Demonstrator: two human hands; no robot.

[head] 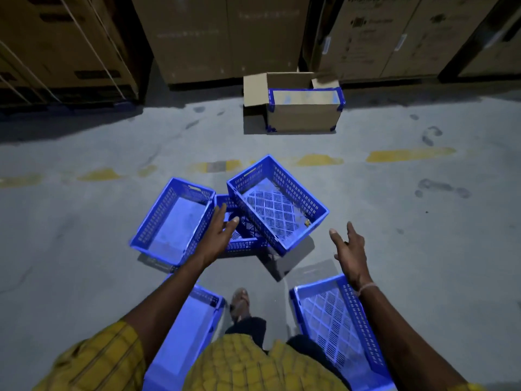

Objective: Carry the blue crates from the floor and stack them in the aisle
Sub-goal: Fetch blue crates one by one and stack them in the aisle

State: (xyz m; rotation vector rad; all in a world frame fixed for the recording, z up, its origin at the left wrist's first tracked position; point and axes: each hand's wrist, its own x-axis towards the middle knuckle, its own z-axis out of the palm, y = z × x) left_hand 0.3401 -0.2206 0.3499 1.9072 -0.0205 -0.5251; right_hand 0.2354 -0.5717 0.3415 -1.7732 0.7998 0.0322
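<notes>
Several blue slotted plastic crates lie on the grey floor. One tilted crate (pixel 277 204) rests with its left side on a lower crate (pixel 239 244); another crate (pixel 174 221) lies to the left. Two more sit close to my legs, a left crate (pixel 186 328) and a right crate (pixel 332 314). My left hand (pixel 218 235) reaches forward with fingers spread over the lower crate, beside the tilted crate's near-left wall. My right hand (pixel 349 246) is spread in the air to the right of the tilted crate, holding nothing.
An open cardboard box (pixel 303 114) with blue corner pieces stands on the floor ahead. Tall cardboard cartons (pixel 225 38) line the far side. A worn yellow dashed line (pixel 408 155) crosses the floor. My sandalled foot (pixel 239 303) stands between the two near crates.
</notes>
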